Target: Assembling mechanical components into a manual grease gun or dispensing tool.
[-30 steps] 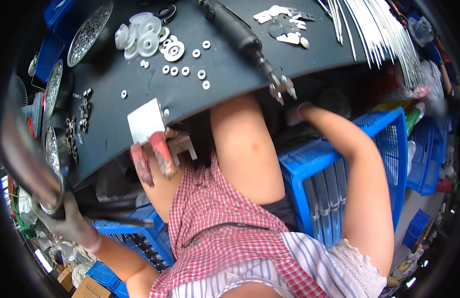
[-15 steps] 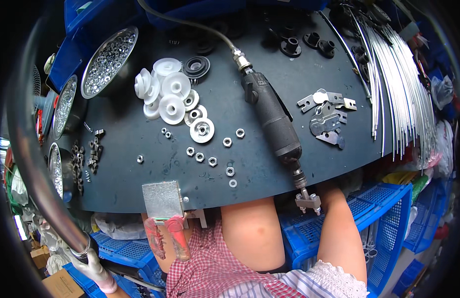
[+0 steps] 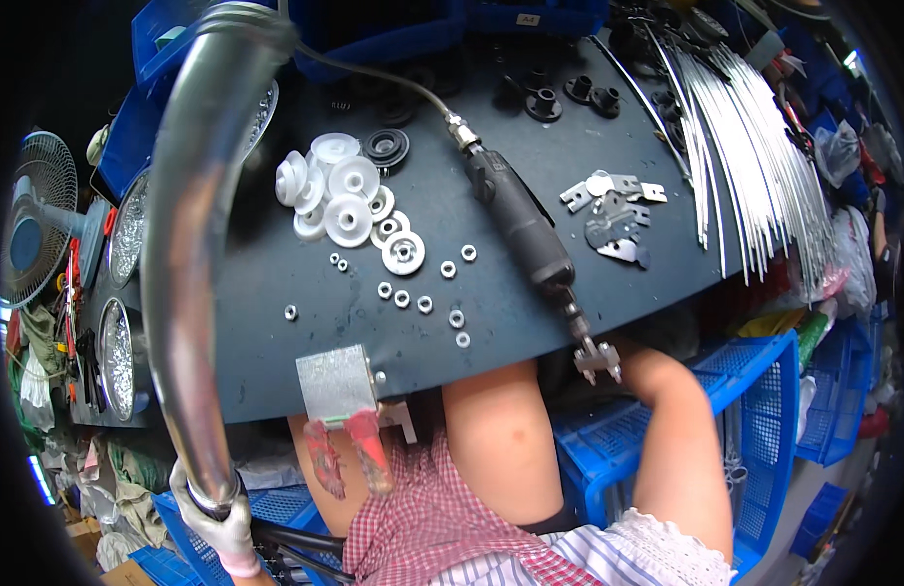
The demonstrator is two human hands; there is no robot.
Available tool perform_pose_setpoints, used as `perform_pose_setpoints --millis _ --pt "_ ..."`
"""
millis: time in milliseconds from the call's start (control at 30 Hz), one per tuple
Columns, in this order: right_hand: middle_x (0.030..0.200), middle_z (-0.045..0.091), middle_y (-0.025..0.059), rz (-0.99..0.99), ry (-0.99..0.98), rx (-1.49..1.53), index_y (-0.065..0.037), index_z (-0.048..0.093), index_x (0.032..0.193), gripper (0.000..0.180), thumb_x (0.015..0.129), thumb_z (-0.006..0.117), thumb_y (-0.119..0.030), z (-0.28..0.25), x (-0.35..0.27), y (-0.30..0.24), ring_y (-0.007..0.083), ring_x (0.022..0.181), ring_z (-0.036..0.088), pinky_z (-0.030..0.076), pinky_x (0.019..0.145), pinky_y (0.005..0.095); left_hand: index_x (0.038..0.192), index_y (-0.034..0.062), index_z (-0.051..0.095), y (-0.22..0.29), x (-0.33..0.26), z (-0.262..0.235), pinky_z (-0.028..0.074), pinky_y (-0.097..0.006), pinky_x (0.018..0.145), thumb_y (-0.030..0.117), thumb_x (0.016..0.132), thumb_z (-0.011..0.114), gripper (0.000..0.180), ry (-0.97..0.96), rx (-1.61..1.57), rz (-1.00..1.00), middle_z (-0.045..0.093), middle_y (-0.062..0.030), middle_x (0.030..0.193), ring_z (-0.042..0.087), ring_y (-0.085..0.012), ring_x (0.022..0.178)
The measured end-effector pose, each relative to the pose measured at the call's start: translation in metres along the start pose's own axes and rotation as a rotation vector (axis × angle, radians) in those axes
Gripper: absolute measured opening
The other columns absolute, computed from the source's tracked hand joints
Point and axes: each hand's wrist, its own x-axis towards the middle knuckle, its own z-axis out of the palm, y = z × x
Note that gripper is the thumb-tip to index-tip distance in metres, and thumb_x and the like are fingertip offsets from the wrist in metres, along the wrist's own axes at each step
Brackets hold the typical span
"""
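The gloved left grip is clamping round the lower end of a curved metal tube, which is rearing over the left of the desk. The tube is probably behaving as stiff, slick and fairly weighty, calling for a hold nearer its middle. The right forearm is reaching under the desk's edge; its grip is hiding, so I cannot tell its state. A metal block is jutting at that edge. Farther left, a bowl and fan are crowding sideways swings; likelier room is lying upward.
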Motion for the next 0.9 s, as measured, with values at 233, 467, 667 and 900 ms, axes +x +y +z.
perform_pose_setpoints --millis 233,467,667,900 --pt "0.099 0.066 0.0148 -0.056 0.168 0.301 0.002 0.064 0.105 0.051 0.088 0.061 -0.047 0.012 -0.12 0.021 0.019 0.089 0.062 0.05 0.075 0.0363 0.114 -0.0005 0.051 0.004 0.019 -0.003 0.042 -0.032 0.095 0.005 0.052 0.063 0.064 -0.219 -0.069 0.222 0.057 -0.011 0.104 0.057 -0.022 0.096" --pt "0.122 0.055 0.0021 -0.699 1.088 1.228 -0.008 0.043 0.14 0.061 0.099 0.042 -0.053 0.03 -0.199 -0.04 0.0127 0.103 0.053 0.045 0.088 0.0294 0.105 0.0021 0.054 0.017 0.01 -0.001 0.048 -0.036 0.085 0.011 0.048 0.073 0.061 -0.532 -0.181 0.532 0.062 -0.0138 0.099 0.061 -0.0273 0.09" --pt "0.123 0.051 0.0064 -0.572 0.845 1.07 -0.009 0.039 0.14 0.063 0.085 0.06 -0.033 0.035 -0.237 -0.09 0.0156 0.114 0.049 0.044 0.09 0.0286 0.103 0.0017 0.055 0.005 0.019 -0.005 0.049 -0.035 0.082 0.012 0.045 0.074 0.061 -0.609 -0.256 0.584 0.062 -0.013 0.096 0.062 -0.0261 0.086" --pt "0.131 0.047 0.0122 -1.005 0.745 0.617 -0.01 0.03 0.144 0.094 0.069 0.086 -0.02 0.026 -0.257 -0.109 0.0203 0.119 0.051 0.044 0.099 0.0362 0.1 0.0001 0.054 -0.003 0.028 -0.044 0.049 -0.033 0.082 0.014 0.045 0.072 0.06 -0.734 -0.342 0.435 0.062 -0.012 0.094 0.062 -0.0209 0.084"
